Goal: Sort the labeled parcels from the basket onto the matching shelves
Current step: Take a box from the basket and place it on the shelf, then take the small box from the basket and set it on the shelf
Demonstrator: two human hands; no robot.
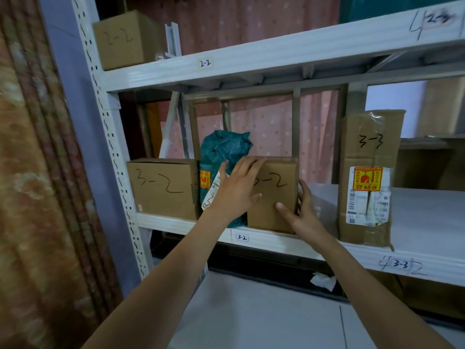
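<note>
From the head view, a small cardboard parcel (274,195) marked in black pen with what reads as 3-2 is being set on the white middle shelf (427,222), directly above the shelf tag 3-2 (242,237). It is being stood upright, its written face turned out toward the camera and its long axis running near vertical, with its base at the front lip of the shelf.

The left hand (236,187) is being laid flat over the parcel's front face and upper left corner, fingers straight and spread, so the first figure of the marking is being covered; nothing is being curled round. The right hand (302,210) is being held against the parcel's right edge, thumb across the lower front face and fingers reaching behind the side, in a loose clasp more than a firm pinch.

The parcel is lying between the 2 hands, the left being ahead of it and the right beside it. On its left a teal plastic mailer (224,152) is being touched or nearly touched, and beyond that a larger 3-2 box (163,187) is seen. Well apart on the right a tall box marked 3-3 (367,177) is standing over its own 3-3 tag (400,264).

The placement is judged nearly done: a push straight back along the shelf's depth is what seems to be left, and the left palm is better placed for it.
</note>
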